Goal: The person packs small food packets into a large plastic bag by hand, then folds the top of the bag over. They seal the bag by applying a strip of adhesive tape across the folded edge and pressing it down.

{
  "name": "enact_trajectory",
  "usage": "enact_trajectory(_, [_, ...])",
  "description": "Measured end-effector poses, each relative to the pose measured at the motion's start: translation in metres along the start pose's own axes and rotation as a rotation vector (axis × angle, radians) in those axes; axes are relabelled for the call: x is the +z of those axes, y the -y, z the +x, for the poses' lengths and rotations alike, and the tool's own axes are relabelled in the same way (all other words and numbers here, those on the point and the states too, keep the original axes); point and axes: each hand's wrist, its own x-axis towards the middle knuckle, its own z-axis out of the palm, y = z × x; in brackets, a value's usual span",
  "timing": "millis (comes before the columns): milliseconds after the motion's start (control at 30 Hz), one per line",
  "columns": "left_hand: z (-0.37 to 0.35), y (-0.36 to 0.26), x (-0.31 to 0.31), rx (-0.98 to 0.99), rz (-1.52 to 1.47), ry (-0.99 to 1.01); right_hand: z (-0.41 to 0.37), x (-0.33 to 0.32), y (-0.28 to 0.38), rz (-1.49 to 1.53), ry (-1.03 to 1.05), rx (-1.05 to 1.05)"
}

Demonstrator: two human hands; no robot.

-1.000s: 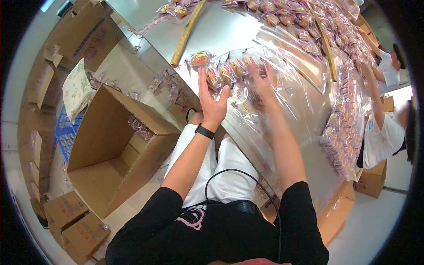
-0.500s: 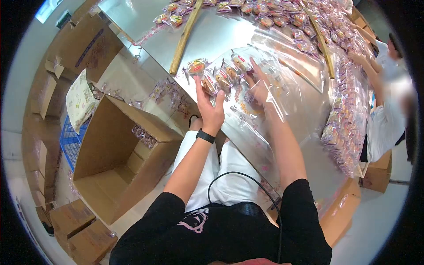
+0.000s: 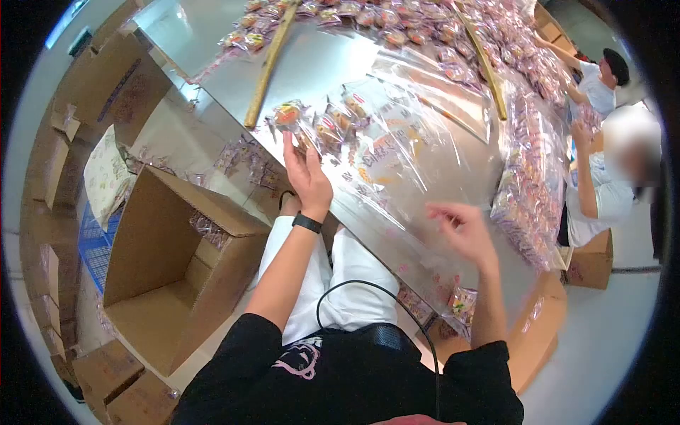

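Observation:
On the metal table [image 3: 234, 78], my left hand [image 3: 308, 177] rests at the near edge of several wrapped pastries [image 3: 329, 129], its fingers spread and touching the closest ones. These pastries sit at the mouth of a clear printed plastic bag [image 3: 397, 142] lying flat. My right hand [image 3: 460, 230] hovers over the table to the right of the bag, its fingers curled loosely and apart, holding nothing I can see. A single wrapped piece [image 3: 464, 301] lies near the table's front edge, below my right hand.
Wooden strips [image 3: 273, 64] lie beside a large spread of wrapped pastries [image 3: 397, 21]. Filled bags [image 3: 528, 191] are stacked at the right. An open cardboard box [image 3: 177, 276] stands on the floor at left. Two people [image 3: 602, 177] are at the right side.
My right hand has come out of the clear bag and moved toward me. My left hand remains by the pastries. The view has shifted, and a co-worker's hand is raised with a wrapped item.

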Motion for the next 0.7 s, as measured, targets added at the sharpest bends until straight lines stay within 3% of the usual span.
enact_trajectory(67, [-0.003,0.005,0.0,0.009,0.03,0.008,0.011,-0.028,-0.01,0.034,-0.265,-0.058])
enact_trajectory(133, [-0.001,0.006,-0.001,0.035,0.09,0.026,0.05,-0.063,-0.023,-0.035,-0.494,0.017])
enact_trajectory(200, [-0.003,-0.001,0.0,-0.002,0.043,0.027,0.11,-0.088,-0.055,-0.049,-0.612,-0.107])
enact_trajectory(367, [-0.003,0.001,0.0,0.004,0.038,-0.009,0.243,-0.127,-0.13,-0.541,-0.708,-0.135])
enact_trajectory(700, [-0.004,0.001,0.0,-0.026,0.091,-0.016,0.397,-0.151,-0.15,-0.593,-0.68,0.08])
